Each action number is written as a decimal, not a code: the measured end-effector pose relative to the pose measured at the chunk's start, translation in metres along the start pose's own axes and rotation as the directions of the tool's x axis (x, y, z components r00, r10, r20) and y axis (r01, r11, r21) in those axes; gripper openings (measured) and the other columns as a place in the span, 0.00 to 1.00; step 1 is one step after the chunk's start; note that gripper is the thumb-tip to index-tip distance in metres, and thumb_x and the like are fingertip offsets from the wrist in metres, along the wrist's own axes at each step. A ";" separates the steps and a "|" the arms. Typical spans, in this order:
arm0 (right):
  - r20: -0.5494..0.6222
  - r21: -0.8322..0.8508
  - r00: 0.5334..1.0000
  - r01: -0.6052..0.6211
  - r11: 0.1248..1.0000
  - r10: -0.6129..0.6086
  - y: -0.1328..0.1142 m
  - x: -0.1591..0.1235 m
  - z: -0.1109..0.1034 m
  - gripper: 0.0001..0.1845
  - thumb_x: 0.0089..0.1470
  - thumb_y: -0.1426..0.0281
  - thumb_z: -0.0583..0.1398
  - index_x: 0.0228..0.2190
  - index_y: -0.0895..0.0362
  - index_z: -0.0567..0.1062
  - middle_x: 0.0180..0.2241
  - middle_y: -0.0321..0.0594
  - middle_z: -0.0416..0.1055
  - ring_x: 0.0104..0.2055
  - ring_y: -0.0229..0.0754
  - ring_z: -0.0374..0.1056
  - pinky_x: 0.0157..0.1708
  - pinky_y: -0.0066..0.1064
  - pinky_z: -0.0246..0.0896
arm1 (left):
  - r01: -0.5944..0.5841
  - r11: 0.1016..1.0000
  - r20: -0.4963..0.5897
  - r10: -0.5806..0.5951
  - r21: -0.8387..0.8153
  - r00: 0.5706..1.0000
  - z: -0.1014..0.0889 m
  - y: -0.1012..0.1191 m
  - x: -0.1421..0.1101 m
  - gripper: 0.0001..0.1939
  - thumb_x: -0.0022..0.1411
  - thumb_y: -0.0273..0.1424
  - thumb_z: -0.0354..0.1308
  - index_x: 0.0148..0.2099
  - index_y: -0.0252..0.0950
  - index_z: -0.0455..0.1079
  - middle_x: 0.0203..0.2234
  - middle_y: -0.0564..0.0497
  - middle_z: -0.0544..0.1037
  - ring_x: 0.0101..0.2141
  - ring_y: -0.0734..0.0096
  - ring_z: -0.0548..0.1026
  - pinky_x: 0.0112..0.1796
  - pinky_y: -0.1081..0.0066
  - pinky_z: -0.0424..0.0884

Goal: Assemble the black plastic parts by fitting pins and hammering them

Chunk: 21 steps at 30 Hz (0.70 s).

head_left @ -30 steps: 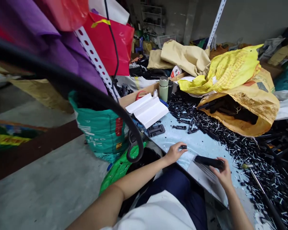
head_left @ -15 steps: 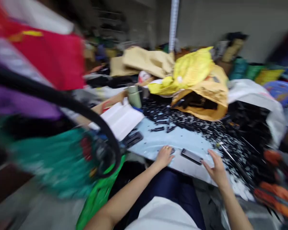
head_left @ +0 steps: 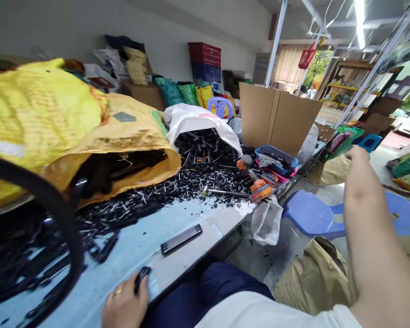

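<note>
Though small, black piece (head_left: pixel 142 279) gripped in fingers of left hand (head_left: pixel 125 303); dark bar (head_left: pixel 181 239) slot-ended; right hand (head_left: pixel 358 154), open or closed, unclear.

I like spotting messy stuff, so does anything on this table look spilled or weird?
Yes. Loose black and silver bits lie in a messy heap across the tabletop, as if spilled. Beside them, the orange-yellow sack lies on its side, mouth open, with a brown stain on top. A clear plastic bag droops off the edge.

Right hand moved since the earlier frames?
Yes, to the right. Against the table: it was beside the long black part; now the right hand is out beyond the table's edge.
</note>
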State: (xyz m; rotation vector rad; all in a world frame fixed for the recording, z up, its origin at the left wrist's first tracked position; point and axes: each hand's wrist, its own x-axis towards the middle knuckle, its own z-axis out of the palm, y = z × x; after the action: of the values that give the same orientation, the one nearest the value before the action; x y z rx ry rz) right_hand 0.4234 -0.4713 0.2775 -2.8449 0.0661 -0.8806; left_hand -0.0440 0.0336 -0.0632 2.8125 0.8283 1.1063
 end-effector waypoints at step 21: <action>0.222 0.015 0.925 -0.319 0.948 0.308 -0.052 -0.014 0.026 0.16 0.51 0.71 0.54 0.31 0.74 0.72 0.41 0.73 0.67 0.45 0.46 0.67 0.33 0.40 0.54 | -0.012 1.000 -0.017 0.012 0.018 1.000 0.001 -0.002 0.000 0.14 0.56 0.34 0.45 0.35 0.35 0.70 0.25 0.44 0.74 0.28 0.57 0.71 0.33 0.61 0.68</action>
State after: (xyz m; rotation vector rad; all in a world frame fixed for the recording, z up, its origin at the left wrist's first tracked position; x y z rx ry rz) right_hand 0.4265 -0.4154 0.2568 -2.7531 0.4522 -0.4956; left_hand -0.0439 0.0353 -0.0641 2.8300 0.8276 1.1324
